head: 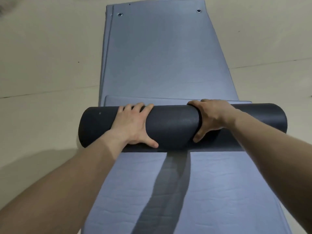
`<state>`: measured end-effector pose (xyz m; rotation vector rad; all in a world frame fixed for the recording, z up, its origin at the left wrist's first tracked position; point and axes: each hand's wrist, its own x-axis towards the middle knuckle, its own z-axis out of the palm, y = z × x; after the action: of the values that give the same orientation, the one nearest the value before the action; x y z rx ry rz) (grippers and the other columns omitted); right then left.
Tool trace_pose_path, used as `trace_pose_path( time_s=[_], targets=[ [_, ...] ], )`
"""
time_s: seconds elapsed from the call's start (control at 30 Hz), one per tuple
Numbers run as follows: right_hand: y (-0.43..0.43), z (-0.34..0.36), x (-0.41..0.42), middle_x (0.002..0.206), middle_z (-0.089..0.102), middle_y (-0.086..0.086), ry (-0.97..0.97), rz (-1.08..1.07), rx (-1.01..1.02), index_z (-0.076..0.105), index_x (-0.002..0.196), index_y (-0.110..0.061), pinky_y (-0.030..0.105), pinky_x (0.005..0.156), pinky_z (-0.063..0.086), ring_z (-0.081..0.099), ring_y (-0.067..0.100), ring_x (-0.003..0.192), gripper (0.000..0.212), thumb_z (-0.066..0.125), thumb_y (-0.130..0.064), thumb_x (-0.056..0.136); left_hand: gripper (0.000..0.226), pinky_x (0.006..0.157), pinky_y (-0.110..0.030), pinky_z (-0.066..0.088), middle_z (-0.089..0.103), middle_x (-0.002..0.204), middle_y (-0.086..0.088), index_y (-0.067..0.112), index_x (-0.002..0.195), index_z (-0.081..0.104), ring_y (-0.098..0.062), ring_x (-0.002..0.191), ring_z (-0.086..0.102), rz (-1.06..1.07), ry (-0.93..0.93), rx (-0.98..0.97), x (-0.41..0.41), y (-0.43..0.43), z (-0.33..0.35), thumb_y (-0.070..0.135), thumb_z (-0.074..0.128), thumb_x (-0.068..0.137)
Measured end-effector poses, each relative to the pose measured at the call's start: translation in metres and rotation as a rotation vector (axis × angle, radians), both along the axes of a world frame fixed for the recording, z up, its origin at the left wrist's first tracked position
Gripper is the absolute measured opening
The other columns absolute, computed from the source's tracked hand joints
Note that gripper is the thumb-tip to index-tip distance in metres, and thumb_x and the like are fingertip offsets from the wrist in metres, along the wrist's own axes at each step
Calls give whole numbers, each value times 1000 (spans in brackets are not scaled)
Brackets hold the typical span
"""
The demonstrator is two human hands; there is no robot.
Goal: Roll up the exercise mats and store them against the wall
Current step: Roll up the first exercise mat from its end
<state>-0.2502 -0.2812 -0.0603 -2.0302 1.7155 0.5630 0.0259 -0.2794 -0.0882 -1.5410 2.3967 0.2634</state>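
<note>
Left hand (133,125) and right hand (210,118) each grip one dark roll (172,127) lying across stacked grey mats (160,65); two far eyelets (120,14).

One dark grey rolled foam mat (172,125) is counted across the middle. At least two flat blue-grey foam mats (160,56) are stacked beneath, judged by layered edges at far left. Two round metal eyelets (120,14) are seen far off. Two bare hands are counted, the left hand (130,125) and the right hand (211,117).
</note>
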Motion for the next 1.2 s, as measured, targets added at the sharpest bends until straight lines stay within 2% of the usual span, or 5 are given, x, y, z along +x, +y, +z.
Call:
trace_pose_path(
  time_s=[0.23, 0.4, 0.53, 0.73, 1.2],
  targets=[
    [58, 2, 17, 135, 64, -14, -96, -28, 282, 39, 143, -46, 39, 105, 47, 60, 22, 124, 129, 86, -82, 29, 143, 111, -49, 40, 45, 151, 3, 34, 157, 20, -29, 131, 49, -16, -30, 293, 18, 55, 18, 94, 68, 37],
    [141, -7, 37, 128, 65, -13, -211, -159, 341, 43, 141, -41, 40, 104, 46, 61, 24, 122, 117, 90, -75, 39, 139, 125, -56, 13, 21, 169, 4, 41, 161, 10, -29, 155, 18, -40, -22, 361, 46, 105, 26, 89, 73, 46],
    [169, -9, 49, 121, 63, -11, -358, -387, 416, 50, 137, -35, 37, 103, 45, 60, 23, 117, 107, 96, -64, 45, 139, 124, -59, 7, -9, 172, -8, 31, 163, -5, -37, 157, -7, 497, 58, 102, 69, 173, 30, 86, 71, 60],
    [211, -30, 151, 123, 69, -11, -650, -680, 293, 56, 134, -33, 39, 96, 53, 67, 20, 114, 111, 87, -80, 38, 78, 114, -43, 40, 49, 154, -11, 8, 153, 41, -33, 138, 49, 1512, 923, 367, 57, 221, 8, 63, 50, 98],
    [216, -39, 200, 138, 46, 14, -643, -693, 221, 39, 150, -34, 49, 114, 43, 48, 39, 132, 129, 60, -100, 41, 105, 104, -37, 50, 63, 129, 13, 32, 143, 46, -14, 115, 64, 1514, 1165, 317, 90, 230, -14, 78, 82, 56]
  ],
)
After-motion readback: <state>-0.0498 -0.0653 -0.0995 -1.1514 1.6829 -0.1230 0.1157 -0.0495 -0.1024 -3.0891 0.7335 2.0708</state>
